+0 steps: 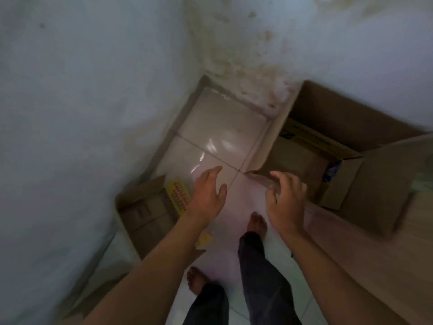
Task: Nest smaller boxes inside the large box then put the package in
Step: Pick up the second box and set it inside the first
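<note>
Both hands are empty right now, nothing gripped. My left hand (208, 195) is spread flat with the fingers out, hanging over the tiled floor (222, 127) just beside the small cardboard box (145, 207). My right hand (285, 202) is loose and half curled, fingers bent but closed around nothing, hovering just in front of the near flap of the large cardboard box (346, 127).

The large box sits open-topped at the right side of the floor, backed up against the wall (351, 43), flaps splayed out. There's already another brown box (302, 146) down inside it with a yellow and black printed strip on top, and something blue (332, 171) is tucked in beside that, too blurry for me to say what it is.

The small box is at the left edge of the floor against the other wall, also open, with a yellow flap with red print (179, 195) on its right side. A yellow scrap (203, 238) lies on the tiles just under my left forearm.

Bare feet and dark trousers (260, 266) show at the bottom. The wall corner is stained and patchy.
</note>
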